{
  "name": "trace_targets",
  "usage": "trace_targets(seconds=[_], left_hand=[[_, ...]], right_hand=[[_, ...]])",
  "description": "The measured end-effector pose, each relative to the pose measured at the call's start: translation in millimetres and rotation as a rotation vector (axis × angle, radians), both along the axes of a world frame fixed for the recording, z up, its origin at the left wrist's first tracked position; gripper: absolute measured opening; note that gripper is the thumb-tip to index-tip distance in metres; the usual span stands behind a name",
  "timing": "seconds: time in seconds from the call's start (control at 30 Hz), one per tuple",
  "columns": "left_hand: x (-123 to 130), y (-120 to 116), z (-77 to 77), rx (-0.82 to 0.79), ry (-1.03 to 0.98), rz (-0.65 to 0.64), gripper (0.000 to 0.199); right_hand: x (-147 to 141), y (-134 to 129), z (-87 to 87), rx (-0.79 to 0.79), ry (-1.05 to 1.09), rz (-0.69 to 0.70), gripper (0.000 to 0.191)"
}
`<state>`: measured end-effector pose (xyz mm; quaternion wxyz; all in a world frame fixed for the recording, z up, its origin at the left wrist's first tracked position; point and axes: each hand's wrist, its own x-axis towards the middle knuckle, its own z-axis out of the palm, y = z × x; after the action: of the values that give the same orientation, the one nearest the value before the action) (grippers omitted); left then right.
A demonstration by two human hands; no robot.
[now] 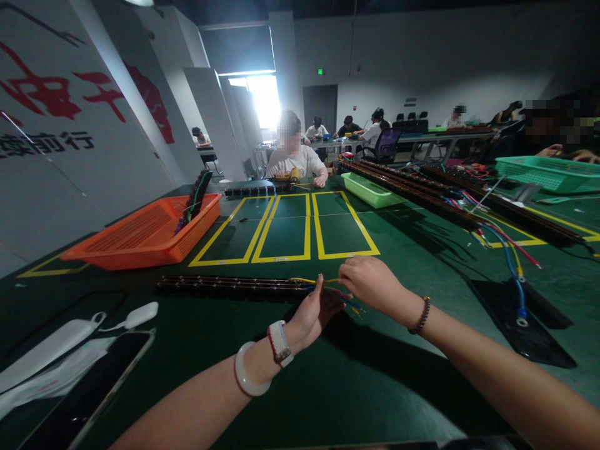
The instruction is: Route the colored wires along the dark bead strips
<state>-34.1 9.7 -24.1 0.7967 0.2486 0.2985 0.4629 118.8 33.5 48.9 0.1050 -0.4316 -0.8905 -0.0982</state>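
A long dark bar-shaped assembly (229, 284) lies across the green table, with yellow, blue and red wires coming out of its right end. My left hand (315, 315) is at that end, thumb raised and fingers extended under the wires, supporting them. Just to the right, my right hand (370, 281) is closed with its fingertips pinching the yellow wire (332, 281). Loose wire ends stick out between the two hands, above the table.
An orange basket (135, 240) holds a dark wired piece at left. Phone (94, 387) and white items lie front left. Long dark bars (412, 190), a green tray (372, 190) and a black pouch (520, 325) are at right. Across the table sits a person (297, 156).
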Motion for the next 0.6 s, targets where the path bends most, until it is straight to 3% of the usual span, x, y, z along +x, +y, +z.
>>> trace_targets(seconds=[0.2,0.37,0.6], left_hand=[[2.4,-1.4,2.8,0.024,0.015,0.020,0.020],[1.3,-2.1,4.2,0.016,0.056,-0.005,0.022],[1.1,-1.7,3.5,0.028,0.030,-0.011,0.020]], right_hand=[[10.3,29.5,-23.3,0.042,0.140,-0.062,0.018],[12.8,44.4,-48.3,-0.022,0.112,-0.073,0.018],[12.8,50.2,-55.5,-0.020,0.089,-0.018,0.021]])
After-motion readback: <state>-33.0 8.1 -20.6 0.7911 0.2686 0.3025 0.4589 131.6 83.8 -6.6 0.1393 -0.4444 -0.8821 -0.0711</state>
